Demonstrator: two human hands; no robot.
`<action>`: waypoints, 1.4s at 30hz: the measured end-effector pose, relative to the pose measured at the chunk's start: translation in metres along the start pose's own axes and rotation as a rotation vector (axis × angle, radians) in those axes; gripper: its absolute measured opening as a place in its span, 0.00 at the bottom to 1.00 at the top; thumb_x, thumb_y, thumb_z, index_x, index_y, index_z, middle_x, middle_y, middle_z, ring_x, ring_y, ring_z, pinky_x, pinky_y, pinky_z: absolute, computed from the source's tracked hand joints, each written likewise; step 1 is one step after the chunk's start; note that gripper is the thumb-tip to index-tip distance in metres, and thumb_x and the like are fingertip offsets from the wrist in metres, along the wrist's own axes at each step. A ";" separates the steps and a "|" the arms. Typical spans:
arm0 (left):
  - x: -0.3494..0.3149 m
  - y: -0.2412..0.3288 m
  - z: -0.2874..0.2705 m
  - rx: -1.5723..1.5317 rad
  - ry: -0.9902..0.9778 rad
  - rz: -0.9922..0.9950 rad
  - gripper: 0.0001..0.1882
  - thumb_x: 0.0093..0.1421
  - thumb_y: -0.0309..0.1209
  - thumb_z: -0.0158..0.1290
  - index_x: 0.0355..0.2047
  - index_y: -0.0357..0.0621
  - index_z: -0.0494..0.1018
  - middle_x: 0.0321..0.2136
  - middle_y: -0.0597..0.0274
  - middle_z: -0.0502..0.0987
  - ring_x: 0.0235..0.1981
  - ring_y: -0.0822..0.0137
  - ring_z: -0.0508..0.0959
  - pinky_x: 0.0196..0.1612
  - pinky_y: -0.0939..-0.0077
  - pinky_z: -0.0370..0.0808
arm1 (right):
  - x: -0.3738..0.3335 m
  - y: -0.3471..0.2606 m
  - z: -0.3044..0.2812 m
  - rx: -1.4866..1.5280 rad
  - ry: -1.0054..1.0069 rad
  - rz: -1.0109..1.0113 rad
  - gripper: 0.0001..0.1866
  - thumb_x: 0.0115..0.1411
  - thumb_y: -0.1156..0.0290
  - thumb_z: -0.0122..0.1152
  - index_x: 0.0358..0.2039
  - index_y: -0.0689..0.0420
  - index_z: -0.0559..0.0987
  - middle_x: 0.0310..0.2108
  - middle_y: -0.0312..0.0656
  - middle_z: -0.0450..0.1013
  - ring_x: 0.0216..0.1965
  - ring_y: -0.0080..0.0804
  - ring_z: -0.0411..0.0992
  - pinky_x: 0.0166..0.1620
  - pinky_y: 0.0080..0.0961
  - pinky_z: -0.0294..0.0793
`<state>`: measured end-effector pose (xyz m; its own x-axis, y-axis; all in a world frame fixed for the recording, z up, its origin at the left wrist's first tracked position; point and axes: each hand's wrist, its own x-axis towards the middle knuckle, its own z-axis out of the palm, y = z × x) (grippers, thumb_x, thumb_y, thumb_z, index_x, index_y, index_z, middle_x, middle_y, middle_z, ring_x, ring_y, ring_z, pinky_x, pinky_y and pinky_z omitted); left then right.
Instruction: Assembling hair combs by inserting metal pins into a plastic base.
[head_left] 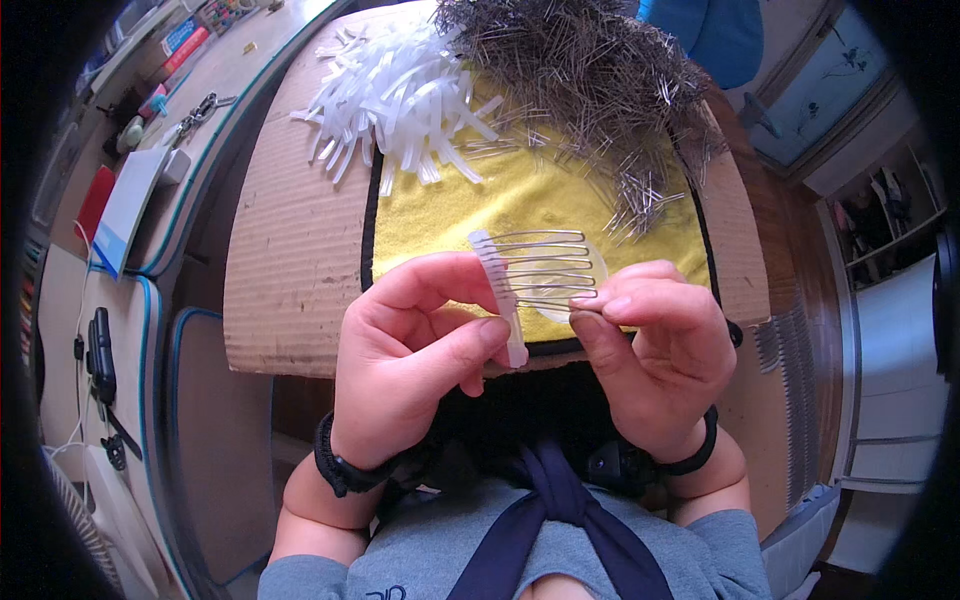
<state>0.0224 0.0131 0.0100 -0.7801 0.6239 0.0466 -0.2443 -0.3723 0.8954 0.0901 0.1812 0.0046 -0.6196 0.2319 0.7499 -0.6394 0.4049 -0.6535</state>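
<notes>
My left hand (425, 345) pinches a translucent white plastic strip (495, 270) between thumb and fingers, holding it nearly upright. Several U-shaped metal wire pins (545, 262) stick out of the strip to the right, one below another, like the teeth of a comb. The strip's lower part is bare of pins. My right hand (655, 335) has thumb and index finger closed on one wire pin (580, 303) at the bottom of the row, its bent end at the fingertips. Whether its other end is inside the strip is hard to make out.
A pile of loose white plastic strips (400, 100) lies at the back left, beside a large heap of metal wire pins (590, 80). Both rest on a yellow cloth (440, 225) with black edging over a cardboard sheet (285, 270). A desk with clutter (200, 110) stands at left.
</notes>
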 end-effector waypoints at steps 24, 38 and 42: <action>-0.013 -0.003 -0.009 0.459 0.096 0.293 0.14 0.53 0.15 0.51 0.41 0.35 0.67 0.27 0.59 0.74 0.27 0.76 0.75 0.22 0.91 0.67 | 0.013 -0.001 -0.042 -0.313 -0.180 0.153 0.11 0.51 0.80 0.60 0.35 0.63 0.72 0.28 0.37 0.72 0.32 0.20 0.70 0.37 0.16 0.69; -0.009 -0.004 -0.027 0.631 -0.112 0.339 0.10 0.47 0.15 0.53 0.31 0.34 0.73 0.25 0.59 0.75 0.24 0.74 0.75 0.25 0.88 0.69 | 0.041 0.028 -0.072 -0.957 -0.381 0.184 0.06 0.46 0.75 0.60 0.26 0.62 0.75 0.27 0.47 0.72 0.35 0.43 0.69 0.38 0.34 0.67; -0.007 0.000 -0.025 0.714 -0.141 0.382 0.10 0.46 0.15 0.53 0.32 0.35 0.73 0.24 0.60 0.75 0.23 0.74 0.75 0.24 0.87 0.69 | 0.039 0.025 -0.078 -0.920 -0.393 0.180 0.04 0.46 0.75 0.59 0.23 0.62 0.74 0.26 0.47 0.72 0.33 0.43 0.69 0.37 0.34 0.67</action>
<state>0.0133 -0.0087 -0.0016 -0.6441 0.6404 0.4183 0.4861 -0.0795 0.8703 0.0850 0.2690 0.0255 -0.8840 0.1163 0.4527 -0.0264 0.9546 -0.2968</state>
